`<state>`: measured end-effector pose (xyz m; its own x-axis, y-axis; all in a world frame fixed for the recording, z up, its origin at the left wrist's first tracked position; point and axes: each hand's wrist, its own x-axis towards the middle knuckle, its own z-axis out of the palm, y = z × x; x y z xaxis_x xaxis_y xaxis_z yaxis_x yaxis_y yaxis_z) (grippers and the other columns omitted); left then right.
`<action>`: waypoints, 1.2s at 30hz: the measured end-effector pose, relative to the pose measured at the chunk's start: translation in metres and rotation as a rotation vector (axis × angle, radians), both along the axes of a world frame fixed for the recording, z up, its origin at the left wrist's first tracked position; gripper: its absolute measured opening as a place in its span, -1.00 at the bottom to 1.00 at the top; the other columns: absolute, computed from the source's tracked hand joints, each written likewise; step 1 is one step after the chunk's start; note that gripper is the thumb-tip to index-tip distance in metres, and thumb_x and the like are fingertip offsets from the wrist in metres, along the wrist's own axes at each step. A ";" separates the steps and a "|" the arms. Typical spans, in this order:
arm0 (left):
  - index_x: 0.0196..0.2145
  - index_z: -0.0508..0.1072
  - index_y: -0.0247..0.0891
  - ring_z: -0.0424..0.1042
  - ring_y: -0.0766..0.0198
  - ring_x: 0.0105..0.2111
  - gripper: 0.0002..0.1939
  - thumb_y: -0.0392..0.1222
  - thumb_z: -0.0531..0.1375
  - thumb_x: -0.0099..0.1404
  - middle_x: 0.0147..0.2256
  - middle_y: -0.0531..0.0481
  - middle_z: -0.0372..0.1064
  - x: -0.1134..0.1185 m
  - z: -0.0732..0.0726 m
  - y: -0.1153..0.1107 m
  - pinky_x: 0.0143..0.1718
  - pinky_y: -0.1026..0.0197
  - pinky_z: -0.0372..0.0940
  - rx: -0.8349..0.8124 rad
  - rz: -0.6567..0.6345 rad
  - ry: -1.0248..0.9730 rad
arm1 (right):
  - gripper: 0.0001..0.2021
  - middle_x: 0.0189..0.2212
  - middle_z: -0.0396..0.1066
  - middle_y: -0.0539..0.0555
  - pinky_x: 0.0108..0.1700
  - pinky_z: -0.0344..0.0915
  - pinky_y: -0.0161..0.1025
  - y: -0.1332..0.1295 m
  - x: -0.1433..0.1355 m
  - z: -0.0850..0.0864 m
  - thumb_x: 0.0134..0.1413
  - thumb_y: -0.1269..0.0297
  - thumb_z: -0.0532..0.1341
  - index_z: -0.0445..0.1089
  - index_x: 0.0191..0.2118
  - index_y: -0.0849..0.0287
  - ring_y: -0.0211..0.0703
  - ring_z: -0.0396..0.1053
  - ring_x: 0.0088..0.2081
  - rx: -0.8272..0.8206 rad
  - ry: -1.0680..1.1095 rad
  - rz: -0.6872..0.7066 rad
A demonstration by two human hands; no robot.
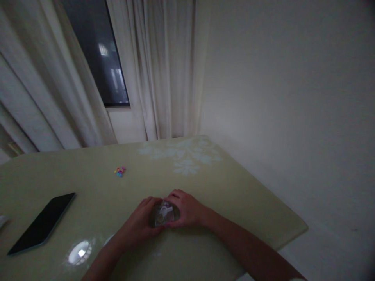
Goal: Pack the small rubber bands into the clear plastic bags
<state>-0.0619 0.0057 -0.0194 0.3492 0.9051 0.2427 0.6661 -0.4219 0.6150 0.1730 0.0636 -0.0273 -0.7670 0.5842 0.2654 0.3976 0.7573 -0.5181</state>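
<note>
A small clear, shiny object [164, 214], perhaps a transparent container, is between my two hands near the front of the table. My left hand [144, 220] wraps round its left side, thumb and fingers curved against it. From the right, my right hand [187, 208] grips the other side, its fingers over the far and near edges. Whatever lies inside the clear object is too blurred to name. A little pile of tiny multicoloured pieces [120, 171] rests on the table beyond my left hand.
The pale green table [234, 195] has a white leaf pattern at its far side. A black tablet [43, 224] lies at the left, with a white item [3, 221] beside it. Curtains [164, 70], a dark window [99, 50] and a wall [278, 97] stand behind.
</note>
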 end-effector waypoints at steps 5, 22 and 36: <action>0.05 0.51 -0.17 0.53 -0.06 -0.03 -0.46 -0.12 0.44 0.10 -0.03 -0.19 0.54 -0.001 0.001 -0.002 0.01 -0.01 0.45 0.002 -0.032 0.007 | -0.24 -0.04 0.45 0.18 0.05 0.36 -0.15 0.003 0.001 0.003 -0.16 -0.11 0.53 0.46 0.14 0.18 0.00 0.41 -0.03 -0.004 0.004 0.023; 0.08 0.47 -0.19 0.53 -0.08 -0.03 -0.42 -0.10 0.44 0.10 -0.01 -0.17 0.54 0.003 0.005 0.000 0.02 0.00 0.42 -0.044 -0.030 0.037 | -0.23 -0.04 0.44 0.17 0.01 0.37 -0.15 0.005 0.001 0.002 -0.27 -0.09 0.57 0.47 0.08 0.19 0.00 0.41 -0.04 -0.015 0.004 -0.012; 0.11 0.42 -0.19 0.44 -0.07 0.05 -0.42 -0.16 0.41 0.14 0.04 -0.18 0.47 0.003 0.000 0.001 0.10 -0.05 0.33 -0.122 -0.049 0.031 | -0.25 -0.15 0.46 0.12 -0.04 0.37 -0.14 0.009 0.000 -0.004 -0.34 -0.14 0.57 0.50 -0.01 0.16 -0.02 0.42 -0.14 -0.026 0.041 -0.028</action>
